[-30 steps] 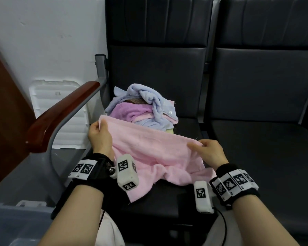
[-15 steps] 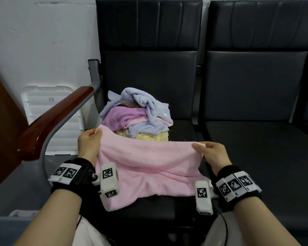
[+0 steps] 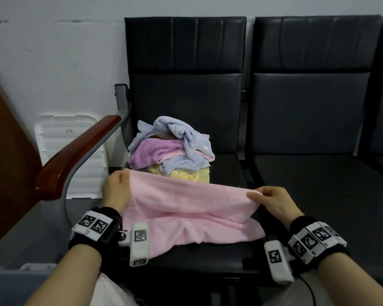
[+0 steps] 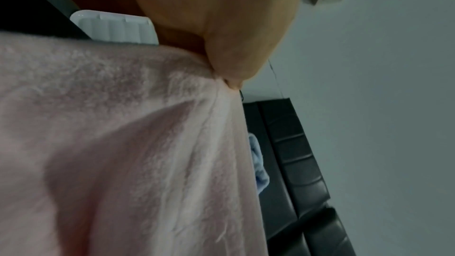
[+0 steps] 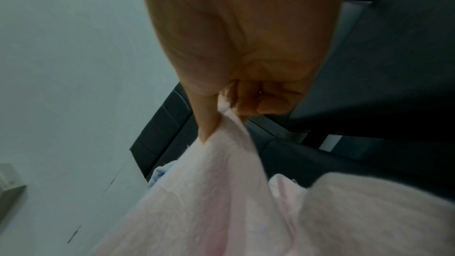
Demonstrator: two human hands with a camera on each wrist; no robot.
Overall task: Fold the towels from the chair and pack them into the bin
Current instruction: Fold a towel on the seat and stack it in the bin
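1. The left hand pinches the left corner of the pink towel with curled fingers.
2. The right hand pinches the right corner between thumb and fingertips.
3. The towel is stretched between both hands, and its lower part lies on the chair seat.
4. A pile of towels sits behind it on the same seat.

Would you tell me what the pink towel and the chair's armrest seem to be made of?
Pink towel: soft terry-like cloth, matte; the left wrist view shows fuzzy pile. Armrest: apparently varnished reddish-brown wood, judging by its gloss, though it might be imitation.
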